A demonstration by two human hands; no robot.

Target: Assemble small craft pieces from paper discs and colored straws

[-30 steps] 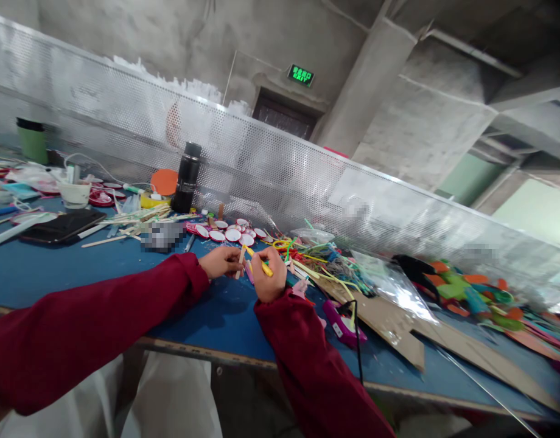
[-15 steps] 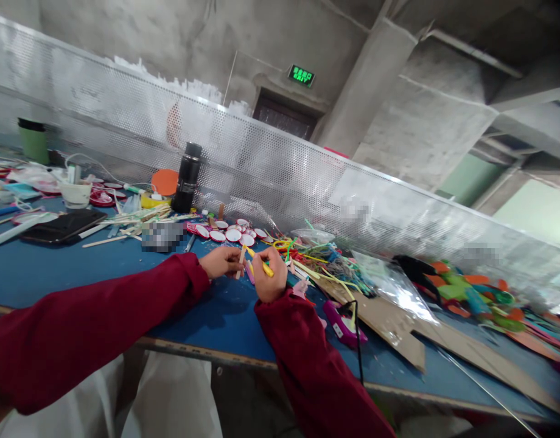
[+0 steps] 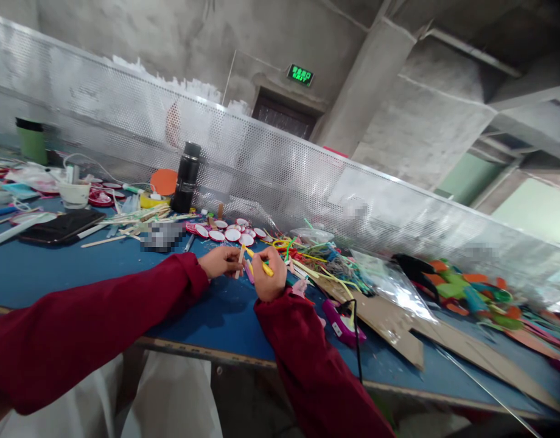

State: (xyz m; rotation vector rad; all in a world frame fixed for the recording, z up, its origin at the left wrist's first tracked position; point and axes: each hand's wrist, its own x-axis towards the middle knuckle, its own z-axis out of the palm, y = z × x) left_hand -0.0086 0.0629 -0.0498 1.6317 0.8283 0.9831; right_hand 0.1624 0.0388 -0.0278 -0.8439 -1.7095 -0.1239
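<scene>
My left hand (image 3: 220, 261) is closed, pinching a flat wooden craft stick (image 3: 239, 265) upright between thumb and fingers. The stick's top end looks yellow. In my right hand (image 3: 268, 283), closed as well, is a yellow marker (image 3: 265, 267) whose tip meets the stick near its top. Both hands are just above the blue table. A purple item (image 3: 249, 271) shows between them, partly hidden by the right hand. Behind the hands lie several round white discs (image 3: 232, 235) with red rims.
A black bottle (image 3: 186, 177) stands at the back, left of the discs. Loose sticks (image 3: 147, 214) and a dark phone-like slab (image 3: 63, 226) lie left. To the right are tangled coloured cords (image 3: 328, 255), a purple device (image 3: 344, 323) with a black cable, and cardboard (image 3: 394, 334).
</scene>
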